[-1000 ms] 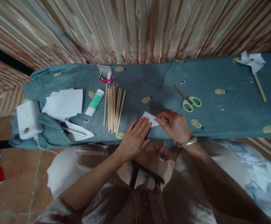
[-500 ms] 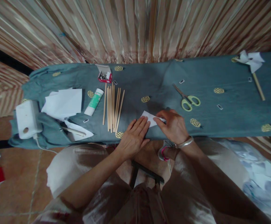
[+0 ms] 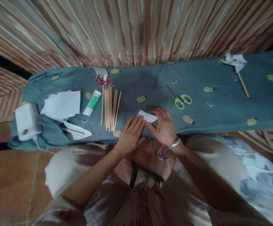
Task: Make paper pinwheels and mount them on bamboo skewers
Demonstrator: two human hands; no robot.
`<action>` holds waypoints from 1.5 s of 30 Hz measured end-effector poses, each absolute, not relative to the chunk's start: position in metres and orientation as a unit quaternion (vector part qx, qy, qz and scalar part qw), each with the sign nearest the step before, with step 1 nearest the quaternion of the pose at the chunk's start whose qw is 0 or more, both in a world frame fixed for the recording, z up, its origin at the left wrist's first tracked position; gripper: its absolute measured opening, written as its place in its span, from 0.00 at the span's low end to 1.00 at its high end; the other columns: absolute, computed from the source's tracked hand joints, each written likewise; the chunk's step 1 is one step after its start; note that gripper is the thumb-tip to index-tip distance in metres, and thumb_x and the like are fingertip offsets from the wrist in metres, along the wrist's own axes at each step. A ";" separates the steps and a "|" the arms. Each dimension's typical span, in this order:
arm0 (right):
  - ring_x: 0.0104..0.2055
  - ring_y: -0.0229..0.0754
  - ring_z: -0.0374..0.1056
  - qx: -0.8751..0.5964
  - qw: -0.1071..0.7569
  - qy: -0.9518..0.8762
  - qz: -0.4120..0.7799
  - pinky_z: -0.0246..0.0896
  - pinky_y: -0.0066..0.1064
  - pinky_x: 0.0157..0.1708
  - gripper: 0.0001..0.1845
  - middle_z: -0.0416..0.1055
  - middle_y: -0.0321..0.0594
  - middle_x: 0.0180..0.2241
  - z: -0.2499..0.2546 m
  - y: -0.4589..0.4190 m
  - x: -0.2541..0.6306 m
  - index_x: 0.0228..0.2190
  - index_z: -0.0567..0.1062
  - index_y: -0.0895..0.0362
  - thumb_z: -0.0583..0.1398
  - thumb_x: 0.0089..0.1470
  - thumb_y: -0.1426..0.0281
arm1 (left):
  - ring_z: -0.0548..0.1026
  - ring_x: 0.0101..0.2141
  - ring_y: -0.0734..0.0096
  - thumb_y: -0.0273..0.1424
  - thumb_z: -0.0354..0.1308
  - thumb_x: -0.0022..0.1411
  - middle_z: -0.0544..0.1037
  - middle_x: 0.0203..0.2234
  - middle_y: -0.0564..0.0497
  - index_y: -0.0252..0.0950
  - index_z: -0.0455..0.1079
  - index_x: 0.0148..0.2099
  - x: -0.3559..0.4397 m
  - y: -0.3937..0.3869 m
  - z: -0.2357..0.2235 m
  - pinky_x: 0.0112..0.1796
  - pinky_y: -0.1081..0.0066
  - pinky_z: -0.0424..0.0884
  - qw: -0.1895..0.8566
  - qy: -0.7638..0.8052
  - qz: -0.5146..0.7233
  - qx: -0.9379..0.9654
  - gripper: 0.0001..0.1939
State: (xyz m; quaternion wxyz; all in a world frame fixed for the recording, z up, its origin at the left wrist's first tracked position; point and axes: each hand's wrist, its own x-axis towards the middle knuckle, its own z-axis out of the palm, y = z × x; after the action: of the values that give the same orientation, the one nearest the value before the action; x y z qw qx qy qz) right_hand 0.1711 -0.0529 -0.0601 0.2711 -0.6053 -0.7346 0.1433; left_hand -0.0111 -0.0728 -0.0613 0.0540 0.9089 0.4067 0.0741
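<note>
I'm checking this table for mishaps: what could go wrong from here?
The white paper under the left hand might shift and crease crookedly if the right hand pushes its edge. The red box stands open by the wooden sticks, so a knock could spill its small metal pieces. Beyond the right hand, the scissors might get brushed.

White paper [image 3: 148, 117], tapering to point at right
Lies flat by tabletop [image 3: 155, 91] near edge, mid-scene; near-left part covered.

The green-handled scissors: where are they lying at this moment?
In the head view, the scissors lie right of centre on the blue-green cloth, beyond the right hand and near a yellow pineapple print.
</note>
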 end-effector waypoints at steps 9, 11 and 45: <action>0.55 0.54 0.63 -0.593 0.297 -0.734 0.146 0.56 0.48 0.56 0.17 0.71 0.52 0.52 -0.067 -0.054 0.190 0.48 0.70 0.59 0.55 0.58 0.69 | 0.55 0.67 0.53 0.35 0.51 0.68 0.58 0.66 0.34 0.24 0.52 0.68 -0.037 -0.087 -0.059 0.63 0.52 0.55 0.049 0.401 0.059 0.913 0.31; 0.53 0.54 0.65 -0.588 0.315 -0.731 0.144 0.57 0.47 0.55 0.14 0.72 0.52 0.49 -0.068 -0.053 0.197 0.45 0.71 0.59 0.54 0.57 0.70 | 0.55 0.67 0.54 0.34 0.51 0.68 0.59 0.66 0.35 0.25 0.53 0.68 -0.050 -0.095 -0.057 0.63 0.54 0.55 0.046 0.411 0.055 0.909 0.30; 0.59 0.49 0.65 -0.504 0.447 -0.703 0.227 0.55 0.49 0.61 0.07 0.68 0.41 0.57 -0.017 -0.021 0.205 0.31 0.77 0.52 0.59 0.50 0.73 | 0.78 0.28 0.64 0.55 0.68 0.43 0.81 0.28 0.44 0.31 0.78 0.38 -0.021 -0.014 -0.009 0.36 0.65 0.74 0.648 0.514 0.333 0.453 0.32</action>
State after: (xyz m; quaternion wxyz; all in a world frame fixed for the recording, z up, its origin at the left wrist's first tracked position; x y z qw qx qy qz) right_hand 0.2055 -0.0210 -0.0170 0.4469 -0.5041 -0.7032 0.2273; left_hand -0.0209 -0.0142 -0.0090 0.6483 0.4529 0.5137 0.3327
